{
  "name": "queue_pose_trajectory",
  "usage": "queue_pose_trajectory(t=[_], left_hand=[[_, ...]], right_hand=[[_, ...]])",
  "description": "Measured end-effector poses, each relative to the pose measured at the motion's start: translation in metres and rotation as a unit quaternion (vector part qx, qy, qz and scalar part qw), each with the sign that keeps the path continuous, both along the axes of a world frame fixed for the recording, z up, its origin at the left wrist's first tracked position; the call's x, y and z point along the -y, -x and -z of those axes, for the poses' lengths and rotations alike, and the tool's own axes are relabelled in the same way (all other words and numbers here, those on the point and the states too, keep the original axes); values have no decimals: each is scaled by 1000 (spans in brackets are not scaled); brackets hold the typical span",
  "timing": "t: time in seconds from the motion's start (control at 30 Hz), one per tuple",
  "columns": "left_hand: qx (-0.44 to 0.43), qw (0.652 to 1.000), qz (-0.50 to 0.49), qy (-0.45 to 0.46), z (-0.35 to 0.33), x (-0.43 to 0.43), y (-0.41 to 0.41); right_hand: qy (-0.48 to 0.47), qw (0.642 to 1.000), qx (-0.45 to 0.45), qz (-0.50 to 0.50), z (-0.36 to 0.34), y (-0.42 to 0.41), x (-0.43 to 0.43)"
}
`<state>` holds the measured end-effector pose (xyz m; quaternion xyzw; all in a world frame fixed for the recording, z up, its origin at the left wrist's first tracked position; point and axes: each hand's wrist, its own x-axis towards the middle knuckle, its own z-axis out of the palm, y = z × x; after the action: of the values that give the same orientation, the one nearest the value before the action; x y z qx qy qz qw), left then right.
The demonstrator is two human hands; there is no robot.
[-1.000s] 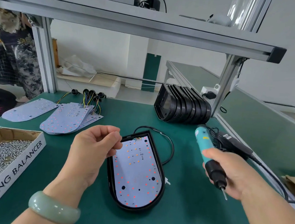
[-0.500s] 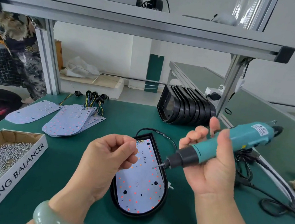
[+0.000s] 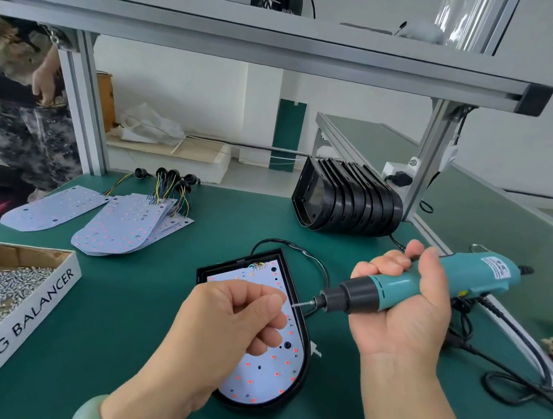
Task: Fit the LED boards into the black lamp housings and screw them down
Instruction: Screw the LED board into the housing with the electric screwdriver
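Note:
A black lamp housing [image 3: 302,367] lies flat on the green mat with a white LED board [image 3: 266,373] seated inside it. My left hand [image 3: 231,321] hovers over the board's upper half, fingers pinched together; what they pinch is too small to tell. My right hand [image 3: 405,310] grips a teal electric screwdriver [image 3: 432,282] held nearly level, its bit [image 3: 302,304] pointing left and almost touching my left fingertips. Several spare LED boards [image 3: 121,226] with coloured wires are fanned at the back left. Several empty black housings [image 3: 348,202] stand stacked on edge at the back.
A cardboard box [image 3: 33,305] marked SPRING BALANCER, full of small screws, sits at the front left. The screwdriver's black cable [image 3: 507,377] coils on the right. Aluminium frame posts [image 3: 80,104] and a shelf rise behind. A person [image 3: 16,90] stands at far left.
My right hand lifted the screwdriver from pointing down at the right and turned it level, bit toward my left hand. My left hand moved right over the board, closing the gap to the bit.

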<state>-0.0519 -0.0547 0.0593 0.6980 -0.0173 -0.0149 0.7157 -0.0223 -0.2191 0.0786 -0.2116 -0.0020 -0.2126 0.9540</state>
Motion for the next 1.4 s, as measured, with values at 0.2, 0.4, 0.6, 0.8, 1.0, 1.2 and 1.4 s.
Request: queue_pose_trajectory(t=[0.2, 0.4, 0.6, 0.8, 1.0, 1.2, 1.4], left_hand=[[-4, 1000, 0, 21, -2, 5, 2], [-8, 999, -1, 43, -3, 8, 4], [-11, 999, -19, 50, 0, 12, 3], [-13, 999, -8, 35, 4, 9, -2], [-4, 999, 43, 28, -3, -2, -8], [7, 921, -193, -337, 0, -48, -28], [-58, 910, -18, -409, 11, -36, -21]], right_hand=[[-5, 1000, -20, 18, 1, 0, -7], [-11, 999, -18, 31, 0, 0, -9], [-4, 999, -9, 40, 1, 2, -12], [31, 997, 15, 63, 1, 5, -17], [30, 997, 22, 65, 0, 7, -17], [47, 996, 12, 72, 5, 9, -9], [98, 993, 31, 58, 7, 9, -17]])
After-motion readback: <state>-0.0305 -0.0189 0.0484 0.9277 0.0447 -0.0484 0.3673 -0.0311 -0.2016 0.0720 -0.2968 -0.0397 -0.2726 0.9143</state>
